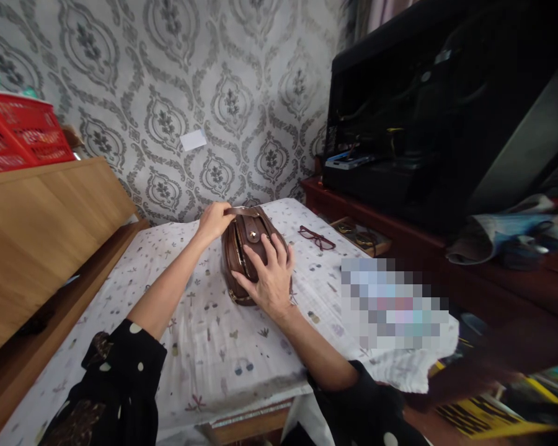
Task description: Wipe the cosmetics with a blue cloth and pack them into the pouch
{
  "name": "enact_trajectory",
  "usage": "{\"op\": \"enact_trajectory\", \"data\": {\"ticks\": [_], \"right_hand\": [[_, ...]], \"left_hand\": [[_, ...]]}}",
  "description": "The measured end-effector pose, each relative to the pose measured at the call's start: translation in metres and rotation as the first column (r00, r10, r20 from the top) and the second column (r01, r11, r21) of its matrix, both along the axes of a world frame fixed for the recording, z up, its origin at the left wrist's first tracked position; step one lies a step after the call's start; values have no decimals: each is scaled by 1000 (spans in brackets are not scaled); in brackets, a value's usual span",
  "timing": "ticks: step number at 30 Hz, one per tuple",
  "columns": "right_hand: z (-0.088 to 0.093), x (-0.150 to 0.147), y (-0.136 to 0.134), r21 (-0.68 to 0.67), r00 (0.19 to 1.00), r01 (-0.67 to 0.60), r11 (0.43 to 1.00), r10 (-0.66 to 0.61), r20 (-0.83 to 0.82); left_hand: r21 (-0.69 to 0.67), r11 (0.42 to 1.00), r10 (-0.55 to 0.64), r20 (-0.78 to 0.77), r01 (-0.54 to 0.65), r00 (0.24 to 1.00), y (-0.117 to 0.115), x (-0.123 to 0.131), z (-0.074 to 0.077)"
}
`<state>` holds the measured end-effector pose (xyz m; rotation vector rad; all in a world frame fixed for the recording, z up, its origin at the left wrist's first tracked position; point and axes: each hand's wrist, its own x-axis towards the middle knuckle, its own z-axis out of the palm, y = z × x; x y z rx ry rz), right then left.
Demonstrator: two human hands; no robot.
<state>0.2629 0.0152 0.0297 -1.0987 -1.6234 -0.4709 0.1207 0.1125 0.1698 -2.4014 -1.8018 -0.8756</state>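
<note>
A brown leather handbag (235, 249) with a round metal clasp and a zipper along its top sits on the white patterned cloth (186, 347). At the bag's far end, my left hand (214, 220) is closed around the bag's brown handle (246, 212). My right hand (270, 275) rests on the near right part of the bag, fingers spread over its top beside the zipper. Right of the bag lies a pair of dark red eyeglasses (317, 238), touched by neither hand.
A wooden panel (51, 229) with a red plastic basket (23, 130) on it borders the left side. Patterned wallpaper covers the wall behind. On the right stand a large black screen (400, 118) and a dark red cabinet (428, 266). A blurred-out patch covers the cloth's right corner.
</note>
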Motion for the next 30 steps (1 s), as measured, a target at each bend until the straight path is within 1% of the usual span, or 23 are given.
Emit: {"op": "enact_trajectory", "data": {"ticks": [4, 7, 9, 11, 13, 17, 20, 23, 26, 28, 30], "right_hand": [[-1, -1, 0, -27, 1000, -7, 1000, 8, 8], [-1, -1, 1, -26, 1000, -14, 1000, 14, 4], [-1, -1, 1, -26, 1000, -14, 1000, 14, -2], [-1, -1, 1, -26, 1000, -13, 1000, 12, -4], [-1, 0, 2, -23, 1000, -11, 1000, 11, -3], [-1, 0, 2, -46, 1000, -11, 999, 11, -2], [-1, 0, 0, -74, 1000, -12, 997, 12, -2], [1, 0, -2, -89, 1000, -9, 996, 9, -4], [2, 0, -3, -94, 1000, 1, 996, -1, -1], [3, 0, -4, -102, 1000, 10, 995, -10, 1], [4, 0, -4, -127, 1000, 19, 992, -18, 6]], "left_hand": [[-7, 1000, -7, 58, 8, 998, 1, -1, -7], [12, 997, -79, 125, 78, 989, 2, 2, -13], [32, 991, -135, 132, 132, 982, 3, 8, -17], [45, 987, -161, 98, 157, 982, 5, 16, -20], [51, 986, -161, 40, 158, 986, 6, 26, -20], [42, 992, -115, -65, 117, 991, 7, 43, -17], [28, 995, -89, -73, 91, 993, 9, 48, -14], [28, 997, -71, -27, 71, 997, 13, 49, -14], [3, 999, -41, 54, 40, 998, 19, 49, -15], [-24, 997, -65, 139, 69, 988, 20, 48, -16], [-36, 990, -124, 220, 135, 968, 18, 48, -16]]}}
